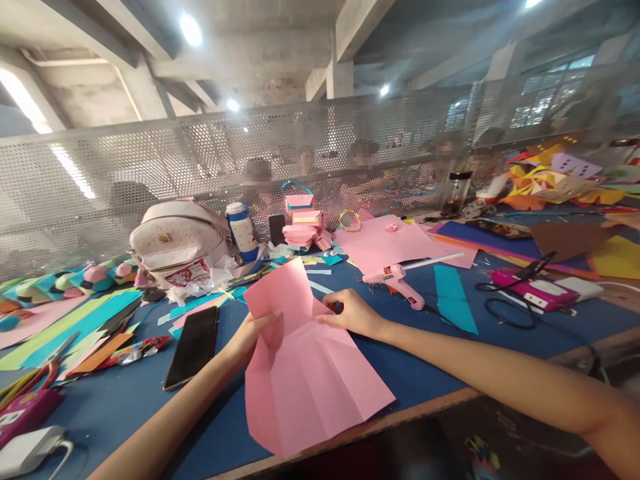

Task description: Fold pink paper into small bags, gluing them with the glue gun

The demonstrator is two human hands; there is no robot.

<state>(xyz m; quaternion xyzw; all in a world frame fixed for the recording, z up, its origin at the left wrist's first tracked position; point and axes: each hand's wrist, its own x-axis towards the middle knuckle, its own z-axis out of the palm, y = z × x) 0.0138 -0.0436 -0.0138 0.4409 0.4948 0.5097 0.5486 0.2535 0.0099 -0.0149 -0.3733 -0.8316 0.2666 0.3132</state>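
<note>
Paper (300, 380), pink, creased: we pinch its upper edges, left hand (255, 331) and right hand (350, 312) both closed on it; lower end rests on blue table (115, 407). Packet (187, 273) print too small to read.

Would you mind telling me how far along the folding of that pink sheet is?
Done: the pink sheet carries several creases. In hand: the left hand and right hand pinch its upper part. Remaining: it is mostly unfolded, no shape formed; the glue gun lies untouched.
</note>
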